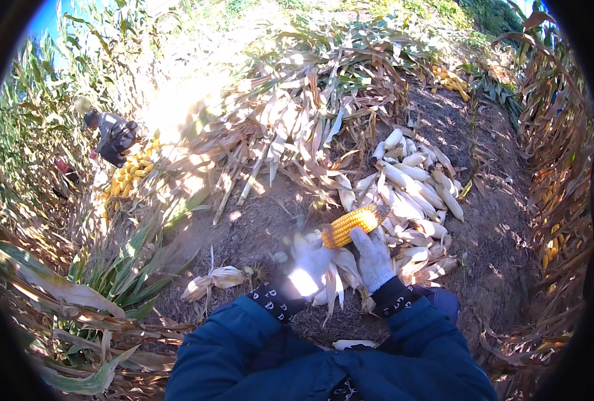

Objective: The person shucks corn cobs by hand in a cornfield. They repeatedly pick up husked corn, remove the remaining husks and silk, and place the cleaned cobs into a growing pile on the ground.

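Note:
A bare yellow ear of corn (353, 226) lies slanted between my gloved hands, its dark tip up and to the right. My right hand (372, 255), in a pale knitted glove, grips it from below near the tip end. My left hand (309, 263), also gloved and partly washed out by glare, is closed about the base end, where pulled-back dry husk (346, 265) hangs down between the hands. Just beyond my right hand lies a heap of ears in whitish husks (412, 185). A loose husk (227, 276) with a stub rests on the soil left of my left hand.
Cut cornstalks (297, 105) lie in a wide pile ahead. At the left, a person (111, 135) bends beside a heap of yellow ears (129, 175). More yellow ears (450, 82) lie far right. Standing corn (557, 165) edges the right side; green leaves (131, 270) stick up at the near left.

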A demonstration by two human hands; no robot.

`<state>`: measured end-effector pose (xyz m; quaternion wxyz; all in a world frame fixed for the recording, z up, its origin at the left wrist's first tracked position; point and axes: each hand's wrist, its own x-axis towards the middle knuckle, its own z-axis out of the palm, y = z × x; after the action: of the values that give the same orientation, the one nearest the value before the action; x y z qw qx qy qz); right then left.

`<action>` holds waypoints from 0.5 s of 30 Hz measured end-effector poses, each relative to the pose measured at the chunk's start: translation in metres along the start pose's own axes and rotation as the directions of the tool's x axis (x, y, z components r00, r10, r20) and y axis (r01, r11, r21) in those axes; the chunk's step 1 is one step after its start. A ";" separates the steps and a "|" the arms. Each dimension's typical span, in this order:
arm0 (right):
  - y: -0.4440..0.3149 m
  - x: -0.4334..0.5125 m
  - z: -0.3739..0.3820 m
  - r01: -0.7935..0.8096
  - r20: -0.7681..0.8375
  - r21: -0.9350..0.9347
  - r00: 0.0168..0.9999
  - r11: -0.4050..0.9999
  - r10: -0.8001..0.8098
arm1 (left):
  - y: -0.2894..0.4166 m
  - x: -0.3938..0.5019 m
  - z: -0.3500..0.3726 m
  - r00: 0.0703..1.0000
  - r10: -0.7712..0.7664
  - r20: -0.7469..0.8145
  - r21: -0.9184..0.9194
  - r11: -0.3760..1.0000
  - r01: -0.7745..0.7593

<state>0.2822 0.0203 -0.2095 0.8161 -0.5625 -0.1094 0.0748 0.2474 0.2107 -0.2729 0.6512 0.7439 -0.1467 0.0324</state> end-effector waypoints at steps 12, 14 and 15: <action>-0.013 -0.001 -0.008 -0.153 -0.042 0.474 0.980 0.867 0.196 | 0.079 0.013 0.029 0.910 -0.320 0.262 -0.679 0.609 0.410; -0.009 -0.002 -0.011 -0.126 -0.040 0.454 0.986 0.882 0.161 | 0.083 0.013 0.030 0.892 -0.394 0.220 -0.502 0.738 0.450; -0.010 -0.002 -0.011 -0.135 -0.025 0.451 0.986 0.882 0.163 | 0.092 0.015 0.031 0.880 -0.431 0.201 -0.402 0.783 0.476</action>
<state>0.2831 0.0059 -0.2041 0.9183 -0.3686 -0.0203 0.1430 0.2335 0.1681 -0.1855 0.7823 0.5914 0.0012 -0.1957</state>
